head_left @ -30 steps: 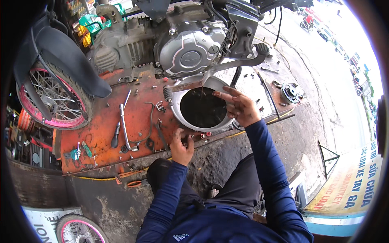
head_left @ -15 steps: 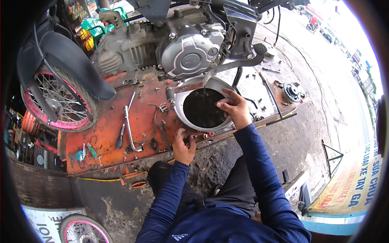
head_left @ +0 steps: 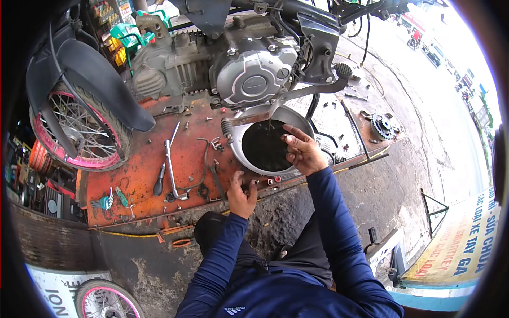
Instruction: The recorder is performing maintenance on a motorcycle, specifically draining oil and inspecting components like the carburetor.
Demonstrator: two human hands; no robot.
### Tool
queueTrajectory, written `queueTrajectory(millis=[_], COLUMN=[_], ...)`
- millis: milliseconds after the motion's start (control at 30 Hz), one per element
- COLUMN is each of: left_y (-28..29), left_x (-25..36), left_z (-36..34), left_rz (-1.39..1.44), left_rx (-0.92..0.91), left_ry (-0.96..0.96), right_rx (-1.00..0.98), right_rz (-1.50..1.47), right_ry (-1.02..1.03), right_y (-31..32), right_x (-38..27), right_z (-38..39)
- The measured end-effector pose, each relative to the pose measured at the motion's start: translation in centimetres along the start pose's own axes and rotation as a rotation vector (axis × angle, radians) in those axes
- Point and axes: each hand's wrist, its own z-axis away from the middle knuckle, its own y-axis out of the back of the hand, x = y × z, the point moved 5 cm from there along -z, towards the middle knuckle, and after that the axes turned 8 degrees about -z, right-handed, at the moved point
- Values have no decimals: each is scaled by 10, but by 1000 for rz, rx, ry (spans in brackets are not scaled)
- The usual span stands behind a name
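Observation:
Over the right side of a round pale basin [head_left: 239,151] of dark oil [head_left: 263,148], my right hand [head_left: 307,155] has its fingers bent and drawn together. Whether something small is between the fingertips is hidden. My left hand [head_left: 242,198] is at the tray's front edge, left of the basin, thumb and fingers apart with nothing between them. Small red-ended parts [head_left: 274,180] lie just right of it. Above the basin hangs a motorcycle engine [head_left: 254,74], its kick lever [head_left: 254,115] crossing the rim. A thin dark strand [head_left: 269,125] shows below the engine.
On the orange metal tray [head_left: 143,185] lie a socket wrench [head_left: 170,169], a screwdriver [head_left: 159,180], hex keys [head_left: 106,201] and loose bolts. A sprocket [head_left: 383,127] sits at the right end. The pink-rimmed front wheel [head_left: 79,132] stands at left. Orange-handled pliers [head_left: 181,243] rest on the ground.
My right hand has turned slightly, its fingers shifting left and down over the basin. The left hand stays nearly in place, its fingers a little more spread. The whole view has shifted slightly.

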Motion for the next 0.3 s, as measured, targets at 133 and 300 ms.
queueTrajectory(millis=[133, 300], left_y=[-2, -4], left_x=[-3, -6], left_z=[1, 1], left_rz=[54, 36], left_rx=[-8, -29], left_ry=[35, 81], right_rx=[-12, 14], right_rz=[31, 146], right_ry=[-32, -59], right_y=[2, 6], right_x=[6, 8], right_z=[1, 1])
